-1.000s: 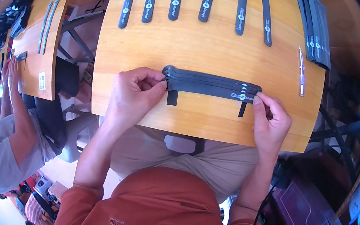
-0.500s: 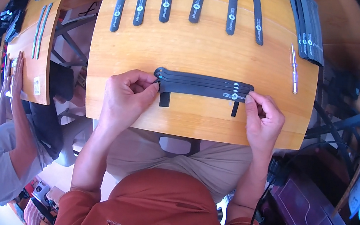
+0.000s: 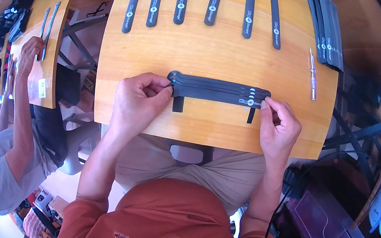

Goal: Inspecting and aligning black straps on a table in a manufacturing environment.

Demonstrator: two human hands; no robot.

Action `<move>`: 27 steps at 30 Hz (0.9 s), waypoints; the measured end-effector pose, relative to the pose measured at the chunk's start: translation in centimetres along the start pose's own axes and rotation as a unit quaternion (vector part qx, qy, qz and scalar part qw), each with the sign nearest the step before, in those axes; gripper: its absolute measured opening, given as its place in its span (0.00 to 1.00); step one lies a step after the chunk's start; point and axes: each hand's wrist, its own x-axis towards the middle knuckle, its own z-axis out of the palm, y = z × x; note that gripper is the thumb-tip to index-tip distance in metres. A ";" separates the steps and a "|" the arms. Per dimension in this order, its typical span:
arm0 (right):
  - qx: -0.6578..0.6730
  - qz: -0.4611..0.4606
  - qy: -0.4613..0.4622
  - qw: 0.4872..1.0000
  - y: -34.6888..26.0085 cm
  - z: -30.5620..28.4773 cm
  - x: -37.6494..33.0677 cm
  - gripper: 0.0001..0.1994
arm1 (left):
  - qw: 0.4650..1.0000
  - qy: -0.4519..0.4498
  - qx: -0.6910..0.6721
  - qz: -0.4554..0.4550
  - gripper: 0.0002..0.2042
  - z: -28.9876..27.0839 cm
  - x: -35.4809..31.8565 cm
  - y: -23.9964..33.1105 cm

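Observation:
A fanned stack of black straps (image 3: pixel 213 90) with pale round logos lies crosswise near the table's front edge. My left hand (image 3: pixel 143 96) pinches the stack's left end, by a rounded tip with a hole, between thumb and fingers. At the other end, the thumb and fingertips of my right hand (image 3: pixel 280 121) grip the corner. Two short black strips, a left one (image 3: pixel 178 104) and a right one (image 3: pixel 251 115), stick out from under the stack toward me.
Several single black straps (image 3: pixel 213 1) are laid out lengthwise at the far side. A screwdriver with a clear purple handle (image 3: pixel 312 82) rests at right, near a pile of black straps (image 3: pixel 329 36). At left, a co-worker's hand (image 3: pixel 30 52) is over another table (image 3: pixel 50 86).
My hands keep hold of both ends of the stack with hardly any movement. The view has shifted slightly. At the left table, the co-worker's hand has moved up to the narrow strips.

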 end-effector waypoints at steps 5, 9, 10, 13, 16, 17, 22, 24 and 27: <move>-0.013 -0.018 0.019 1.000 -0.1 0.3 -0.1 0.04 | 1.000 0.000 0.000 -0.004 0.07 0.1 0.0 0.0; -0.029 -0.012 0.014 0.999 -0.4 0.2 -0.1 0.04 | 1.000 -0.002 0.005 0.007 0.06 0.0 0.0 0.0; -0.030 -0.011 0.013 0.999 -0.4 0.2 -0.1 0.03 | 1.000 -0.002 0.004 0.008 0.06 0.1 0.0 0.0; -0.034 0.002 0.004 0.999 -0.6 0.3 0.0 0.03 | 1.000 -0.003 0.018 0.009 0.06 0.2 0.1 0.2; -0.044 -0.006 0.002 0.999 -0.5 0.2 0.0 0.03 | 0.999 0.008 0.035 0.033 0.05 0.4 -0.1 0.4; -0.044 -0.008 0.003 0.999 -0.5 0.2 0.0 0.03 | 0.997 0.020 0.064 0.050 0.06 0.5 -0.2 0.6; -0.046 0.000 0.002 0.999 -0.7 0.0 -0.1 0.03 | 0.982 0.050 0.144 0.114 0.07 0.1 -0.4 0.1; -0.044 -0.003 0.003 0.999 -0.7 0.0 -0.1 0.04 | 0.977 0.057 0.152 0.139 0.07 0.0 -0.4 -0.6; -0.052 -0.017 0.008 0.998 -0.7 0.0 0.0 0.04 | 0.959 0.080 0.164 0.219 0.05 0.2 -0.6 -1.1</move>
